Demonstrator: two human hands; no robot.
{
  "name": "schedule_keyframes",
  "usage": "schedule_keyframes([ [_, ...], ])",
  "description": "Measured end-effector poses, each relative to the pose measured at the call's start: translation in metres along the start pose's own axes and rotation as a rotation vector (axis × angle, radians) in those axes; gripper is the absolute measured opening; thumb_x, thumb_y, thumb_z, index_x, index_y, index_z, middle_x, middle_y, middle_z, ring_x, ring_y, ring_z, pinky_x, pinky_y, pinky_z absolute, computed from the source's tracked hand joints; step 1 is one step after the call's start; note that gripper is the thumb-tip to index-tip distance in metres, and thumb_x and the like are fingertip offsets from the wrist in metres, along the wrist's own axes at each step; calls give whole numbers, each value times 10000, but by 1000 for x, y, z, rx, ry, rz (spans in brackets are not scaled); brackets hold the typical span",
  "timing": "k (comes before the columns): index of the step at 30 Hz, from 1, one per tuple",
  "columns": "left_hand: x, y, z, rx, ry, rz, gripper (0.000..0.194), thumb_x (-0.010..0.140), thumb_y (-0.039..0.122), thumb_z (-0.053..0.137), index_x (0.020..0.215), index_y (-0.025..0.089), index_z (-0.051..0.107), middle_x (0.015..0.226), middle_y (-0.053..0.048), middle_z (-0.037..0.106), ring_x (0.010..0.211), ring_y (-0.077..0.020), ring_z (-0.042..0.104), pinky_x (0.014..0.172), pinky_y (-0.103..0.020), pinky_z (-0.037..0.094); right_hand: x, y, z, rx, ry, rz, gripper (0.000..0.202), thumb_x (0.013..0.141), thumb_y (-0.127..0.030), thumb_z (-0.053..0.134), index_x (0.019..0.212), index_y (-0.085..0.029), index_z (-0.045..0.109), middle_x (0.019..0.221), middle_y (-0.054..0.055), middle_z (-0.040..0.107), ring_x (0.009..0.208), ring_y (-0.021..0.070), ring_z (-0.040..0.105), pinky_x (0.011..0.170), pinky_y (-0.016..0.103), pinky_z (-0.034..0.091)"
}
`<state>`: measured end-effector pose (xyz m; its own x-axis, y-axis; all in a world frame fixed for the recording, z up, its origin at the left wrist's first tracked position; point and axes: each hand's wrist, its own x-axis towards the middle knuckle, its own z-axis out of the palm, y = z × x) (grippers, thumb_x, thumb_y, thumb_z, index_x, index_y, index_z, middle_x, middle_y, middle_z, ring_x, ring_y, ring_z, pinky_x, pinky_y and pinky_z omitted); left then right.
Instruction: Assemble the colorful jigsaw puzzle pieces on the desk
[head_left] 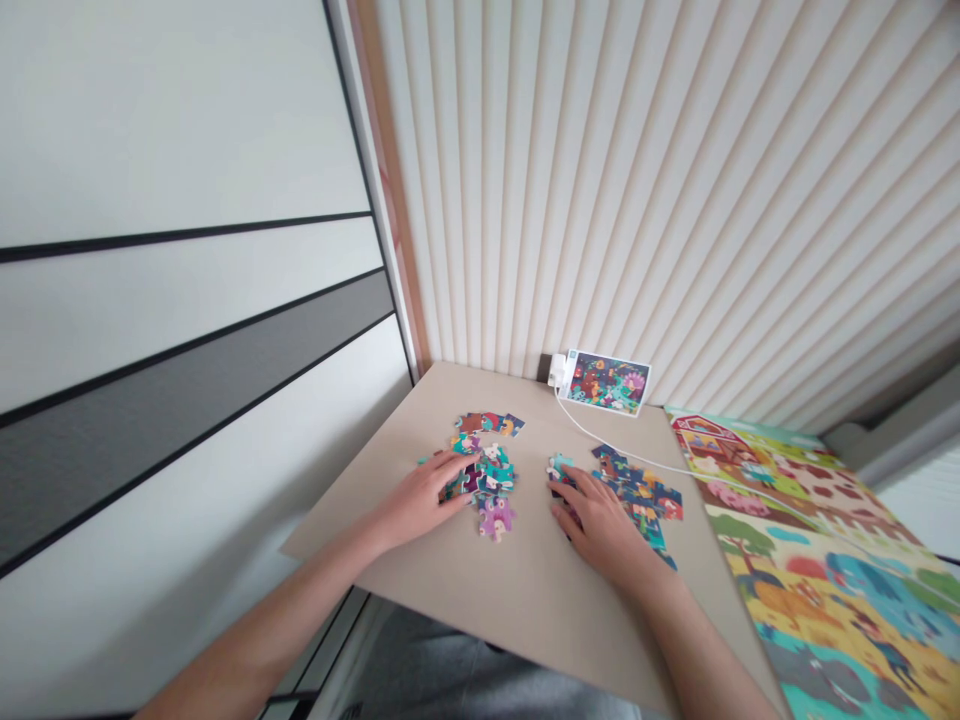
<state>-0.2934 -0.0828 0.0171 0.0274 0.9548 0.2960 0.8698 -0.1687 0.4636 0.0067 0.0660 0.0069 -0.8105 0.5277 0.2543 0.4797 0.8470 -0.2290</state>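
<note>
Left hand (pixel 435 490) and right hand (pixel 600 520), backs upward, over the table (pixel 517 605); fingers (pixel 454 463) angled inward; left forearm (pixel 300 597) and right forearm (pixel 694 635) crossing its near edge.

Soft, fairly bright light filled a wide, stretched view.
The light was diffuse and cool, seemingly from the 3 o'clock side, where a pale patch glowed near the frame's edge. A broad, soft-edged grey shadow slanted across the flat white panels with black strips (pixel 172 120) at 8 o'clock. Gentle shading marked each fold of the cream pleated blind (pixel 525 180), whose lines fanned apart toward 1 o'clock and darkened into that corner. The smooth beige tabletop (pixel 510 590) was evenly lit; the space beneath it, at 6 o'clock, was dim. Fine print on the small multicoloured interlocking puzzle pieces (pixel 495 522) looked soft, and the bright animal-patterned mat (pixel 817 600) stretched and blurred toward 4 o'clock.
</note>
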Motion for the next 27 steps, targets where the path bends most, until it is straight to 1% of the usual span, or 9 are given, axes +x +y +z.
schedule_keyframes([
  [4, 5, 10, -3, 32, -86, 92, 509, 960, 356, 593, 1458, 330, 489, 1422, -48, 580, 1327, -240, 526, 1146, -409, 399, 1, -5, -4, 105, -9, -71, 293, 978, -268, 514, 1213, -254, 690, 1402, 102, 589, 1301, 260, 545, 1108, 463, 430],
  [6, 17, 8, -6, 63, -138, 135, 529, 958, 418, 593, 1468, 340, 478, 1453, -42, 560, 1358, -250, 497, 1171, -425, 360, 1, -7, -8, 171, -27, -107, 250, 970, -236, 520, 1121, -254, 719, 1360, 89, 620, 1253, 245, 581, 1092, 450, 441],
  [8, 36, -2, -8, 93, -169, 157, 567, 953, 503, 576, 1479, 322, 467, 1513, -54, 500, 1403, -262, 448, 1192, -430, 323, 2, -9, -10, 226, -34, -133, 229, 966, -221, 524, 1062, -251, 730, 1321, 86, 643, 1213, 238, 607, 1071, 439, 457],
  [10, 61, -17, -8, 150, -109, 89, 576, 960, 541, 533, 1469, 274, 483, 1527, -94, 476, 1416, -282, 429, 1181, -438, 329, 3, -10, -11, 265, -20, -151, 214, 965, -227, 534, 1055, -243, 728, 1267, 94, 669, 1165, 237, 630, 1041, 427, 477],
  [12, 86, -32, -2, 212, -35, -37, 559, 947, 539, 546, 1408, 222, 540, 1465, -135, 528, 1394, -306, 448, 1174, -465, 324, 4, -12, -12, 295, -8, -160, 208, 970, -242, 539, 1081, -233, 714, 1193, 100, 698, 1102, 231, 653, 1000, 410, 499],
  [15, 108, -47, 13, 216, -3, -72, 512, 926, 510, 577, 1315, 178, 604, 1374, -165, 586, 1322, -325, 510, 1126, -480, 376, 6, -16, -15, 332, -12, -150, 205, 988, -248, 523, 1105, -224, 689, 1106, 92, 719, 1033, 216, 665, 949, 377, 513],
  [19, 109, -51, 26, 194, 22, -62, 441, 925, 469, 588, 1264, 190, 630, 1343, -149, 592, 1294, -310, 520, 1121, -489, 371, 6, -22, -18, 334, -19, -115, 198, 1003, -239, 504, 1071, -231, 690, 1072, 70, 718, 1009, 199, 655, 929, 349, 503],
  [23, 98, -49, 24, 104, -21, 16, 432, 909, 458, 634, 1282, 241, 605, 1296, -93, 613, 1234, -257, 561, 1094, -420, 411, 6, -26, -17, 285, -9, -87, 220, 1014, -235, 483, 1045, -232, 701, 1072, 64, 708, 989, 194, 647, 927, 347, 492],
  [27, 93, -38, 21, 18, -97, 90, 495, 856, 532, 703, 1273, 282, 606, 1320, -77, 597, 1251, -271, 547, 1095, -419, 411, 6, -27, -17, 263, -20, -84, 231, 1018, -226, 479, 1068, -235, 705, 1081, 62, 700, 993, 198, 642, 942, 360, 485],
])
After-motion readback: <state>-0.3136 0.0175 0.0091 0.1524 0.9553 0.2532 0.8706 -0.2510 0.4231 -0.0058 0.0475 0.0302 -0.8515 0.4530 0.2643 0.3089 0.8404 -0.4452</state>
